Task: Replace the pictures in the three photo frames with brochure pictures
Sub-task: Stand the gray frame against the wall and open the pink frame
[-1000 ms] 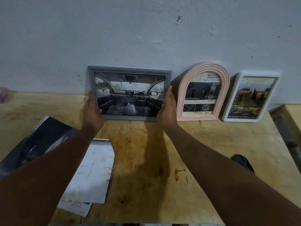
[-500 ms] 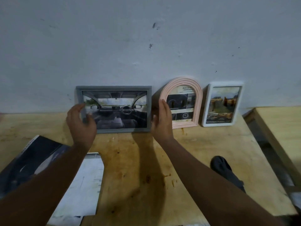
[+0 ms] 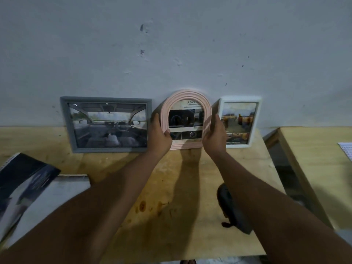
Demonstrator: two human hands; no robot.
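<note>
Three photo frames lean against the wall at the back of the wooden table [image 3: 186, 187]. The grey frame [image 3: 107, 123] on the left shows a car-interior picture and stands free. In the middle, the pink arched frame [image 3: 185, 103] holds a brochure picture with dark panels. My left hand [image 3: 161, 137] grips its lower left side and my right hand [image 3: 215, 137] grips its right side. The white frame [image 3: 239, 121] on the right shows yellow vehicles; my right hand covers its lower left corner.
A dark brochure [image 3: 24, 180] lies on white papers [image 3: 55, 195] at the table's left. A black object [image 3: 231, 208], half hidden by my right forearm, lies near the table's right edge. A second wooden table [image 3: 314, 159] with a sheet of paper [image 3: 346, 149] stands to the right across a gap.
Both hands let go of the grey frame and moved right onto the pink arched frame. The grey frame now leans alone against the wall.
</note>
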